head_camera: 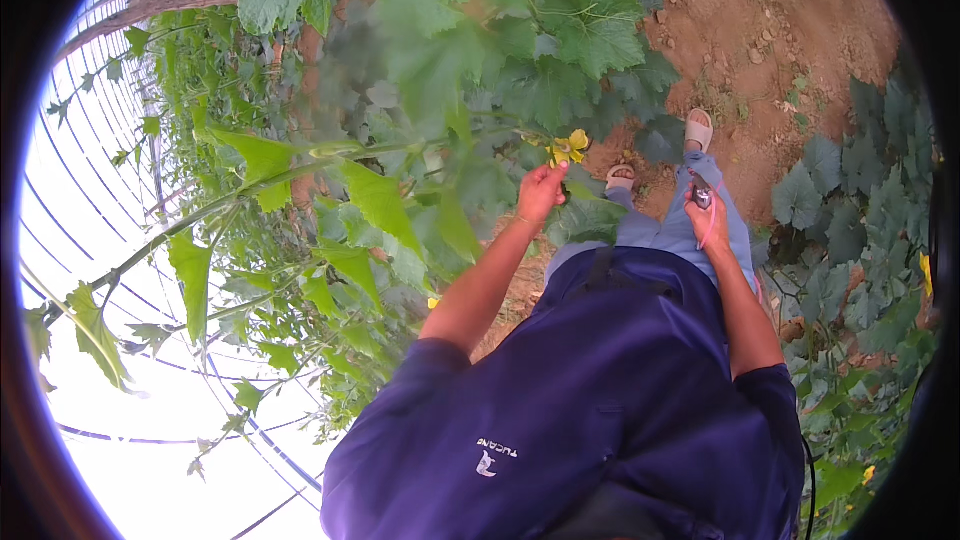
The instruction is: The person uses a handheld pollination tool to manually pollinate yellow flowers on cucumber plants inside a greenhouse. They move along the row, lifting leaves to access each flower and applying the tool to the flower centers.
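My left hand (541, 191) reaches up among the leaves, its fingertips at a yellow flower (568, 148) on a climbing vine. Whether the fingers grip the flower or a stalk beneath it cannot be told. A long green vine stem (300, 169) with broad lobed leaves runs past this hand to the lower left. Low in front of my thigh, my right hand (707, 217) is closed around a small dark hand tool (701, 193) with a metallic part, its exact kind unclear. A pink cord (709, 222) hangs around that hand.
Large leaves (592, 26) crowd the top and left. Another row of leafy plants (832, 225) lines the right. Bare brown soil (780, 37) lies between the rows, near my sandalled feet. A wooden pole (157, 4) and curved greenhouse ribs (262, 439) show at the left.
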Available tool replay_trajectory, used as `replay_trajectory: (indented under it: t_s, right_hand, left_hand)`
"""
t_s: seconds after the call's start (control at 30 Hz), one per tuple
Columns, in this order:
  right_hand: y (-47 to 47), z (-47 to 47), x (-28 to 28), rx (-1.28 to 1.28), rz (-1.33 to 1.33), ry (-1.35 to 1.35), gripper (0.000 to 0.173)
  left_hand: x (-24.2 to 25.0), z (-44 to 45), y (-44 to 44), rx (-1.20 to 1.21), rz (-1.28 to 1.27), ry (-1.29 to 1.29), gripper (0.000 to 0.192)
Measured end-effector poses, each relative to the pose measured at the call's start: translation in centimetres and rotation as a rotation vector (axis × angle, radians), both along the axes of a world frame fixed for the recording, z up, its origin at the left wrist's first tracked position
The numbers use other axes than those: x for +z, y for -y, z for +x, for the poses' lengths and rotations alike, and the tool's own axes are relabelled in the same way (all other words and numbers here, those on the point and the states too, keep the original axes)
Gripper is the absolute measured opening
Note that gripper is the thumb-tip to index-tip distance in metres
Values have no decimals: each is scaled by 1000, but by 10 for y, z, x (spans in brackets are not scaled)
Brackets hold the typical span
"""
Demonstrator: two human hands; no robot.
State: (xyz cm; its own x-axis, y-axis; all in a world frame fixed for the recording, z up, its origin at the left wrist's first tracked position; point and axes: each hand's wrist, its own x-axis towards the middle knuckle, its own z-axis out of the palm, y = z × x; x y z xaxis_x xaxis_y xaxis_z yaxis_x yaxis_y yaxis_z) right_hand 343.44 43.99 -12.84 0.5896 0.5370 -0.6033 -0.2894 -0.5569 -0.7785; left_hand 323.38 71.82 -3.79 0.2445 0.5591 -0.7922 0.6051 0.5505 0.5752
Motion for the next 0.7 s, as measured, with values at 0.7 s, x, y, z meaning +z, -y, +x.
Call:
replay_trajectory:
  t_s: [0.7]
  right_hand:
    - [17,-46,-1,-227,-35,-169,38]
  left_hand:
    - [-82,-125,-93,469,105,-32,22]
